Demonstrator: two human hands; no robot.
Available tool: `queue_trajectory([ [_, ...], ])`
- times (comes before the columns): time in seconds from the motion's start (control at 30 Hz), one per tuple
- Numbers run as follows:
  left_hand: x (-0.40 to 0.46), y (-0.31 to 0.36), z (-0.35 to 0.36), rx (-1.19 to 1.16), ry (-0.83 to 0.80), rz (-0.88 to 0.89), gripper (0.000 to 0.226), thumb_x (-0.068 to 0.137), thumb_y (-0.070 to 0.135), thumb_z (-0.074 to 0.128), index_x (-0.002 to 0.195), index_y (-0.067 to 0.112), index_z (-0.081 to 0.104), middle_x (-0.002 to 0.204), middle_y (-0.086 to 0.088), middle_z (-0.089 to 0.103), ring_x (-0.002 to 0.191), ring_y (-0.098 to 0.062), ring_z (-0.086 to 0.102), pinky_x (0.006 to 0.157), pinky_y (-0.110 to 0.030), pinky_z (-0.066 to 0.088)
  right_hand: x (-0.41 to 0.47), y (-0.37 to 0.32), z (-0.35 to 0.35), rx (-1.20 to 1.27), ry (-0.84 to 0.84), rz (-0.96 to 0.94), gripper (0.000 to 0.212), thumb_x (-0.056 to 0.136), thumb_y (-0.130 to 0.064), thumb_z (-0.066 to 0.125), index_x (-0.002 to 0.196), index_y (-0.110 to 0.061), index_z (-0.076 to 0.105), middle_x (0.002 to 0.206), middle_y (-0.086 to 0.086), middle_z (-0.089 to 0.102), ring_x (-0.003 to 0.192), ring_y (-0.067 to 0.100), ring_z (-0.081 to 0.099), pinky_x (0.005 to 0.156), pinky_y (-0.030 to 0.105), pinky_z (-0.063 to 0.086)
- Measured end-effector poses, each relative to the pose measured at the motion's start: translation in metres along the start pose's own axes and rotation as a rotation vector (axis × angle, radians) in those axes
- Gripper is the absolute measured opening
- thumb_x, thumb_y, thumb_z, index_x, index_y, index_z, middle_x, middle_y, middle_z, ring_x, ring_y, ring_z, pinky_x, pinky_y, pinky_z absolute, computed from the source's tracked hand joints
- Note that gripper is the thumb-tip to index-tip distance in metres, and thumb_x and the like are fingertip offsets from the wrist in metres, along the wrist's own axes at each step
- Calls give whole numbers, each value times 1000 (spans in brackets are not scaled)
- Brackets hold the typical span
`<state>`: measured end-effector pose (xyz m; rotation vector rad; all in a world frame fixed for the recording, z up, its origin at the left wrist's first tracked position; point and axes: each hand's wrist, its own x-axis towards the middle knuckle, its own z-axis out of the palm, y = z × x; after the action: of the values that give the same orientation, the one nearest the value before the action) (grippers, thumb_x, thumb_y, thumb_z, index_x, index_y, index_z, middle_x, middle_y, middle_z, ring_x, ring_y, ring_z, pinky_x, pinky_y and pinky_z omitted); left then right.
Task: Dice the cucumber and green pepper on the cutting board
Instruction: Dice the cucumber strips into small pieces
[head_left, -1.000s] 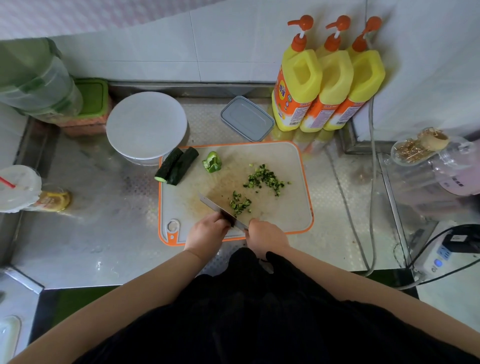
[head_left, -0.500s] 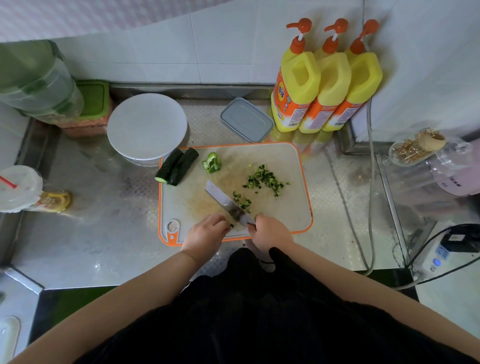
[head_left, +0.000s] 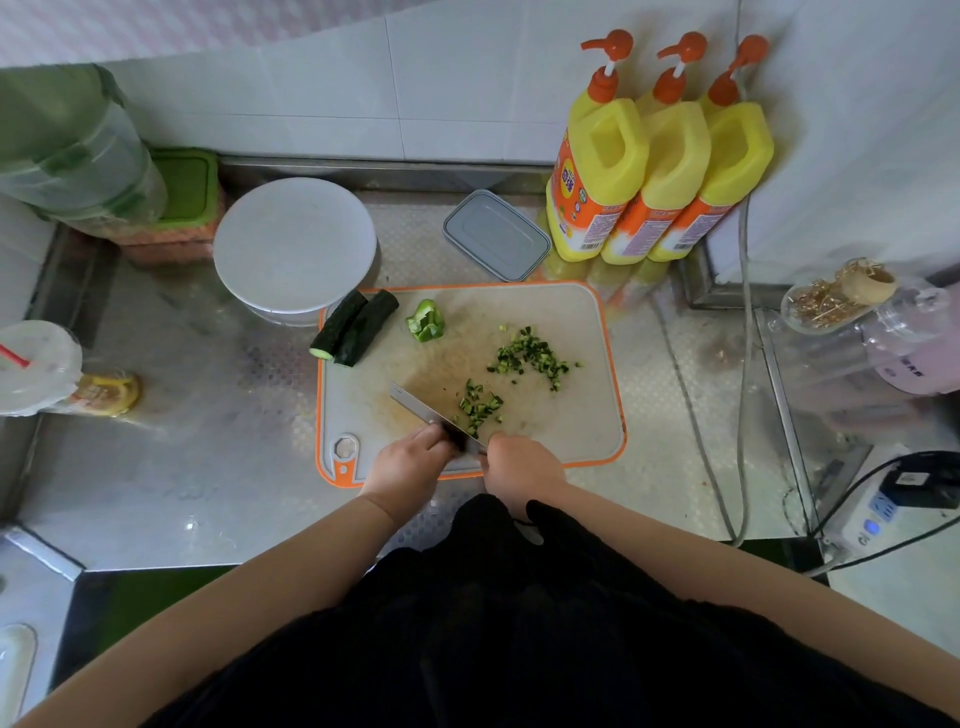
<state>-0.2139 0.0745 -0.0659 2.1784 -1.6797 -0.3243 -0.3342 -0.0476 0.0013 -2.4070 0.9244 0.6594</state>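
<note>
A: Where's everything rn?

B: Board (head_left: 582, 415) is dead ahead of me on the counter. Two cucumber (head_left: 356, 332) lengths lie side by side at its 10 o'clock corner, one end hanging off the edge. I'd guess they're parked there to keep the middle free for chopping. Pepper (head_left: 427, 321) chunk sits just beside them, toward 11, uncut.

A: And the diced stuff?

B: Two lots. Far pile (head_left: 532, 356) at abt 1 o'clock from board center, pushed out of the way. Near pile (head_left: 479, 406) is at center, right against the knife (head_left: 423, 408).

A: Hands?

B: Right hand (head_left: 522, 465) at 6 o'clock, fingers curled round the handle, blade running out toward 10. Left hand (head_left: 410, 465) is beside it at 7, knuckles up, fingers bent down at the blade near the heel. Can't tell whether they pinch a strip under there or just steady the steel; that bit's hidden.

A: Why so close together?

B: Short strokes near the heel give more control, imo, and tucked fingertips stay clear of the edge.

A: How far along?

B: Early-ish, I'd say. Most of the cucumber and all the pepper is left whole.

A: Next?

B: Prob finish this bit, sweep it to the far pile, then pull a cucumber length in.

A: Risks?

B: Left fingers near the edge, and the overhanging cucumber could roll off.
</note>
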Motion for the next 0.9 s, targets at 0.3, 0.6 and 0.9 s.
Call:
queue_trajectory([
  [0.3, -2, 3, -3, -13, 46, -1, 30, 64, 3, 86, 88, 12, 70, 93, -3, 63, 77, -23, 62, 47, -31, 52, 6, 10, -7, 136, 15, 63, 40, 99, -40, 41, 111, -5, 54, 112, 16, 61, 105, 33, 58, 84, 39, 45],
  [0.6, 0, 3, -4, -2, 66, -74, 30, 62, -1, 85, 84, 12, 68, 86, -4, 63, 71, -26, 62, 51, -32, 50, -5, 0, -7, 53, 29, -24, 34, 101, -35, 39, 108, -5, 54, 108, 16, 63, 100, 34, 60, 76, 37, 44],
  [0.9, -1, -1, -2, -41, 34, -102, 41, 55, -7, 84, 86, 17, 72, 85, 1, 65, 70, -22, 64, 48, -30, 53, 2, -4, 2, 53, -12, 5, 28, 99, -30, 43, 104, -7, 56, 102, 14, 64, 95, 32, 61, 69, 34, 42],
])
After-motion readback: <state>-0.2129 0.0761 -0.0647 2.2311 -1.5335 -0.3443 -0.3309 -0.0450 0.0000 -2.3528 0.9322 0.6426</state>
